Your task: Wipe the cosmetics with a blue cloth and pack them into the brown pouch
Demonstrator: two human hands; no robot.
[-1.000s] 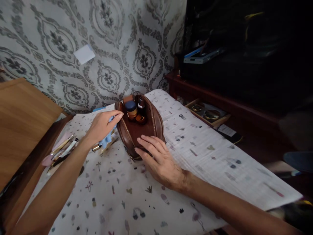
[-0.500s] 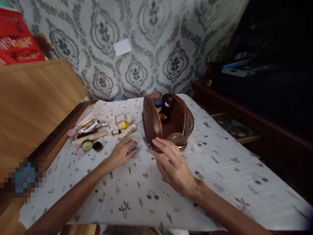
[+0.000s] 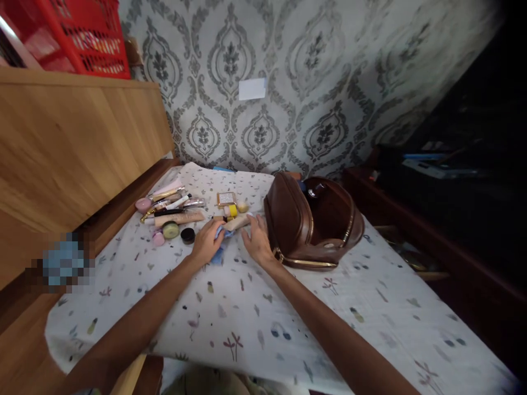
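In my left hand (image 3: 207,242) is a crumpled blue cloth (image 3: 217,256), the fingers closed over it. My right hand (image 3: 258,242) has its thumb and fingers around the capped end of a beige tube (image 3: 237,223). The tube's other end comes close to the left fingertips. Just right of my right hand stands a brown cosmetic bag (image 3: 288,219), unzipped wide, with a dark-capped bottle (image 3: 316,190) inside. Behind the tube are a small yellow item (image 3: 230,210), a pale round item (image 3: 242,207) and a flat compact (image 3: 226,198).
Several tubes and brushes lie in a pile on the left, with a green-lidded jar (image 3: 170,230) and a black round jar (image 3: 188,236). A patterned white cloth (image 3: 247,323) covers the table. A wooden cabinet (image 3: 82,142) bearing a red basket (image 3: 94,44) borders the left.
My right hand has left the bag's front edge and moved left to the beige tube. My left hand still holds the blue cloth, now near the tube. The camera view has shifted.
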